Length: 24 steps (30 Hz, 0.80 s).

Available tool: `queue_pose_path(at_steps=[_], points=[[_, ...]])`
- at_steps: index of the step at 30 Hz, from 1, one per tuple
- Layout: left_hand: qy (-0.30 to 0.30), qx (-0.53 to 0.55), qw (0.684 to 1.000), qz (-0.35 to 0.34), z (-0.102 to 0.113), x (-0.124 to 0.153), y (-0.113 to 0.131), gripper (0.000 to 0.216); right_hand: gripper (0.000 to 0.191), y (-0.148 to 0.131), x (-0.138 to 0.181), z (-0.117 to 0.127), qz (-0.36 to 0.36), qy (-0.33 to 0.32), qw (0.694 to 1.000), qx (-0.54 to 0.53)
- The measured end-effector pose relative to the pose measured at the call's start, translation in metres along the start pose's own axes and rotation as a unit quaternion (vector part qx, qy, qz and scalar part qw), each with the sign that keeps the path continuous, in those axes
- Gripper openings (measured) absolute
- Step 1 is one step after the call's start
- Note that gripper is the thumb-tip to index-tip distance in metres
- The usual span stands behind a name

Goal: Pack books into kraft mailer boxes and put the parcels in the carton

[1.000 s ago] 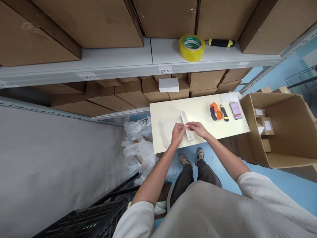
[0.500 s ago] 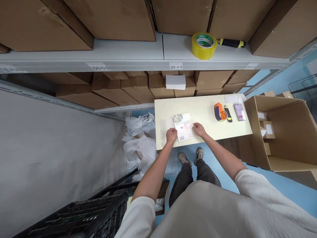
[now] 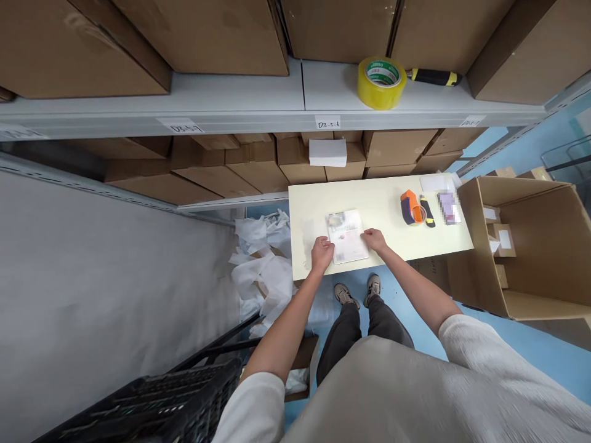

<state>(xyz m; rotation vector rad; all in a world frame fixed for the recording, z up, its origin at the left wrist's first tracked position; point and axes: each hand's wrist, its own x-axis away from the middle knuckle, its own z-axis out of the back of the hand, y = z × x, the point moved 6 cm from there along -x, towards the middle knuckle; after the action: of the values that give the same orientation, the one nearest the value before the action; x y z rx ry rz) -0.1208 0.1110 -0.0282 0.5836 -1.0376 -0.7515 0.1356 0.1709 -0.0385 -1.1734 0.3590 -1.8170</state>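
A flat, whitish packet [image 3: 349, 241] with the printed word "Beautiful" lies on the cream tabletop [image 3: 307, 203]. My left hand [image 3: 322, 253] is at its lower left edge, fingers bent and closed against the side. On the opposite edge, my right hand [image 3: 373, 239] pinches with thumb and fingertips. The fingertips are small in view, and how firmly they grip cannot be seen. Right of the packet stand an orange and dark purple tape dispenser [image 3: 410, 206] and a black and yellow utility knife [image 3: 427, 211].
A purple, blurred item [image 3: 449, 208] lies at the table's right end, beside a large open carton [image 3: 535, 246]. Overhead, a shelf [image 3: 240, 92] carries boxes and a yellow tape roll [image 3: 381, 83]. White wrapping [image 3: 265, 277] heaps left of the table; a black crate [image 3: 184, 400] stands nearer.
The packet has shifted slightly right on the table and turned straighter. Both my hands have moved slightly right with it, staying at its two sides.
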Motion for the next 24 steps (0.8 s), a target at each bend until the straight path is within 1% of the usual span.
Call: queue_pose_path(at_steps=[3,6,11,14,16,19,24], points=[[-0.028,0.038,0.999,-0.02,-0.012,-0.002,0.005,0.033,0.022,0.004,-0.005,0.013,0.012,0.021,1.0,-0.003],[-0.068,0.055,0.995,-0.05,-0.033,-0.002,0.014,0.031,0.027,0.009,-0.01,0.034,0.023,0.058,0.998,-0.005],[-0.144,0.063,0.983,-0.095,-0.073,0.001,0.033,0.04,0.029,0.016,-0.019,0.07,0.021,0.099,0.995,0.004],[-0.175,0.069,0.977,-0.106,-0.089,0.004,0.042,0.043,0.031,0.019,-0.023,0.084,0.02,0.13,0.991,0.002],[-0.178,0.062,0.976,-0.11,-0.093,0.005,0.045,0.042,0.031,0.02,-0.024,0.087,0.019,0.133,0.991,0.004],[-0.176,0.035,0.976,-0.123,-0.091,0.006,0.047,0.038,0.031,0.022,-0.025,0.086,0.008,0.124,0.992,0.007],[-0.176,-0.064,0.965,-0.182,-0.084,0.011,0.049,0.04,0.028,0.024,-0.022,0.084,-0.005,0.109,0.994,-0.009]])
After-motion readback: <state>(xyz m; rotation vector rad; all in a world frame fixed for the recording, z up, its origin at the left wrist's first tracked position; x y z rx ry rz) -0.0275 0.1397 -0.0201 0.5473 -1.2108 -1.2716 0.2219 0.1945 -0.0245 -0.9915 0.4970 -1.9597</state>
